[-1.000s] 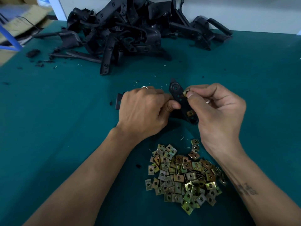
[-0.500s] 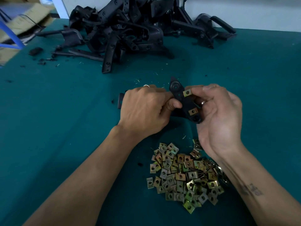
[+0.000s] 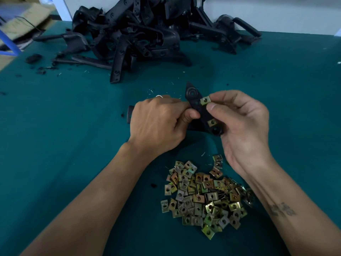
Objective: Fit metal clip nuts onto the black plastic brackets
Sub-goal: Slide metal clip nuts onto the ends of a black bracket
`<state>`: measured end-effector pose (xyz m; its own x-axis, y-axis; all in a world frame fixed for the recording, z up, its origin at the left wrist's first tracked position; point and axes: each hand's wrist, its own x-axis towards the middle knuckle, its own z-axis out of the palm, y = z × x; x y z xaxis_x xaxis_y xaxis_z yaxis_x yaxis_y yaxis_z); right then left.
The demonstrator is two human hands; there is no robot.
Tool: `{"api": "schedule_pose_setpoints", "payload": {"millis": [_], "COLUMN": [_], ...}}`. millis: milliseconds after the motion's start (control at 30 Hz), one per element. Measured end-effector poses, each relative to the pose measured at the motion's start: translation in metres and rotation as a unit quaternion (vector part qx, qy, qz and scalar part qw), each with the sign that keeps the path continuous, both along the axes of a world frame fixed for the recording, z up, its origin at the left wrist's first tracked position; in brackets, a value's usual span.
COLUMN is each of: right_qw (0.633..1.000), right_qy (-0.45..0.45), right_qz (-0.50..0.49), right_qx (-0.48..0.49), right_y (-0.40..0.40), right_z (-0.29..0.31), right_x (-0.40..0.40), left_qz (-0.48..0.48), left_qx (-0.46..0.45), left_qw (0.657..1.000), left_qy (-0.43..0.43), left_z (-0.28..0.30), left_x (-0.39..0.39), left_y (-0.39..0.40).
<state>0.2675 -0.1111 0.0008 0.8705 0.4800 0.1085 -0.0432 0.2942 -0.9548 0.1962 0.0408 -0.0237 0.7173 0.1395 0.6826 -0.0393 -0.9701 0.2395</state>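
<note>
A black plastic bracket (image 3: 197, 106) is held above the green table at the centre of the head view. My left hand (image 3: 158, 124) grips its left part, thumb pressed on the bracket's face. My right hand (image 3: 243, 124) pinches a brass-coloured clip nut (image 3: 205, 100) between thumb and forefinger at the bracket's upper right edge. A second clip nut (image 3: 212, 122) sits fitted lower on the same bracket. A loose heap of clip nuts (image 3: 203, 196) lies on the table just below my hands.
A big pile of black plastic brackets (image 3: 147, 36) covers the back of the table against the white wall. Small black scraps (image 3: 34, 58) lie at the far left. Cardboard (image 3: 22, 24) and a blue frame sit beyond the table's left edge.
My right hand has opened out and slid up, so the upper clip nut now shows between thumb and forefinger on the bracket's edge. The left hand has kept its grip.
</note>
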Motion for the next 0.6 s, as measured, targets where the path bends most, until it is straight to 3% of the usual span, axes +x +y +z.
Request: {"api": "schedule_pose_setpoints", "payload": {"millis": [167,367,600], "right_qw": [0.999,0.979,0.938], "right_qy": [0.038,-0.147,-0.264], "right_qz": [-0.009,-0.066,-0.122], "right_qx": [-0.019,-0.122,-0.187], "right_y": [0.004,0.005,0.003], "right_z": [-0.004,-0.003,-0.003], "right_x": [-0.005,-0.006,-0.017], "left_qz": [0.030,0.033,0.038], "left_qx": [0.038,0.043,0.064], "left_qw": [0.999,0.997,0.993], "left_qy": [0.011,0.052,0.097], "left_z": [-0.001,0.002,0.004], "left_x": [-0.001,-0.002,-0.001], "left_y": [-0.002,-0.003,-0.008]}}
